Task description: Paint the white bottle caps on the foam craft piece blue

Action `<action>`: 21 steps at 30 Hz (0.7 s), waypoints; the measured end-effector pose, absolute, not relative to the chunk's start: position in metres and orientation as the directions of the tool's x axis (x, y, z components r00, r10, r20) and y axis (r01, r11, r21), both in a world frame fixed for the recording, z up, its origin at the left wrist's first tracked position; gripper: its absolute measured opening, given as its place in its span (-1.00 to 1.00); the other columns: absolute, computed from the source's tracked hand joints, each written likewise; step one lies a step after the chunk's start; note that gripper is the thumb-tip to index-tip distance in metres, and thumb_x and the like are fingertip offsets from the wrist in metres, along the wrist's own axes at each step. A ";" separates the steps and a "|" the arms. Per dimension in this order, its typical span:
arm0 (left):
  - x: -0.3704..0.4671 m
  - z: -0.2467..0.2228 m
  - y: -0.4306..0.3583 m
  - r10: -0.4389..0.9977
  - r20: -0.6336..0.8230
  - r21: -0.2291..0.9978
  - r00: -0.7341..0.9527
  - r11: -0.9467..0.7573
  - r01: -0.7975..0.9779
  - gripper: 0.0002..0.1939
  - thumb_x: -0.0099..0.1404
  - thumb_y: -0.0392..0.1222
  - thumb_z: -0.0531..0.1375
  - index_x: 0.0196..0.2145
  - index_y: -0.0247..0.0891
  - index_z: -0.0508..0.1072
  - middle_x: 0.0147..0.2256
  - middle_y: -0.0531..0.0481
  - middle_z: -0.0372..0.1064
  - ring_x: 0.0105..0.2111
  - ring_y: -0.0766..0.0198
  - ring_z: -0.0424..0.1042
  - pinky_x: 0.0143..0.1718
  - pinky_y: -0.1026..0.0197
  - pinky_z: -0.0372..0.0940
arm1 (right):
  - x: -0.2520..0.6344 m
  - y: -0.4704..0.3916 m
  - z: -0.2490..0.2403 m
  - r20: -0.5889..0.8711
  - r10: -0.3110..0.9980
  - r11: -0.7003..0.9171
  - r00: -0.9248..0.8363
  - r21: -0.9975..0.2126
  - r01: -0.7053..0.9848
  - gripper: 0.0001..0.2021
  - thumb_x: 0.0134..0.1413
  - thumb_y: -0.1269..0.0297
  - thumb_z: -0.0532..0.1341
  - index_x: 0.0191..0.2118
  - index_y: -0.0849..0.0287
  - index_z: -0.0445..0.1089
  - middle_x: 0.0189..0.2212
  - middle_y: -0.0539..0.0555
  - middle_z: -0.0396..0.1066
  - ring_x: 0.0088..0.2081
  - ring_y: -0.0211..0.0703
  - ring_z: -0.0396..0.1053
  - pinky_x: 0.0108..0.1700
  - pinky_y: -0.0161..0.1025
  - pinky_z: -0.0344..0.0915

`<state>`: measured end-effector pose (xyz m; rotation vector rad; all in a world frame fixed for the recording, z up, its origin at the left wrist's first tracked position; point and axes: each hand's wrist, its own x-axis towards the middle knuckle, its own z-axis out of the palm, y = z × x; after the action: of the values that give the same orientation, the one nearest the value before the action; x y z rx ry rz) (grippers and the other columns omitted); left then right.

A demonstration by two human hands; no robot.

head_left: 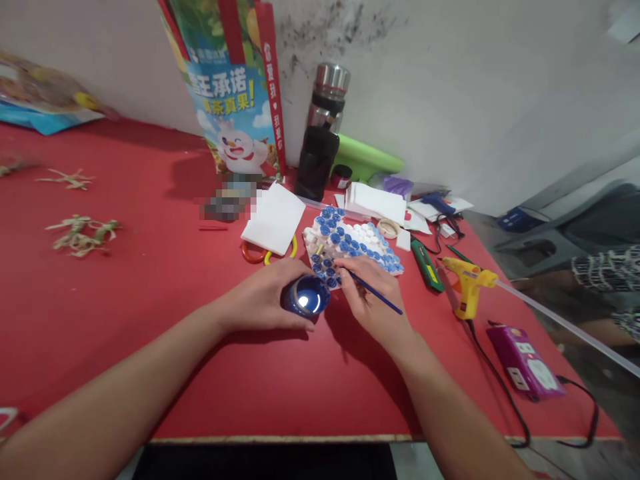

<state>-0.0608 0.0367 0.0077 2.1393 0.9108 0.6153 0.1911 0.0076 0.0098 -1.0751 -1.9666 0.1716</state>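
Observation:
My left hand (265, 297) is wrapped round a small jar of blue paint (307, 297), its open top tipped toward me. A thin blue paintbrush (376, 293) is pinched in my right hand (373, 300), its tip end over the near edge of a white craft piece (353, 243). That piece lies on the table and is covered in small rounded bumps, many of them blue, darker at the left and lighter at the right. A patch in its middle is white. The bristles are too small to make out.
Behind the craft piece are folded white paper (275, 219), a tape roll (389, 229), a black bottle (316, 163) and a printed bag (235, 100). To the right lie a green utility knife (427, 267), a yellow glue gun (469, 283) and a purple power strip (523, 360) with cords.

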 end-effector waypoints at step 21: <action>-0.060 0.010 0.038 0.755 0.138 0.767 0.641 -0.491 0.413 -0.30 0.09 0.12 0.60 0.10 -0.15 0.52 0.07 -0.14 0.58 0.07 -0.16 0.56 0.09 -0.05 0.42 | 0.187 0.010 0.006 0.609 0.765 0.586 -0.211 -0.520 0.621 -0.81 0.50 0.32 0.17 0.01 0.06 0.55 -0.09 0.16 0.67 -0.05 -0.02 0.66 0.00 -0.06 0.60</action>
<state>-0.0601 0.0377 0.0096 2.1392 0.9055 0.6085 0.1873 0.0105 0.0062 -1.1116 -1.9220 0.2023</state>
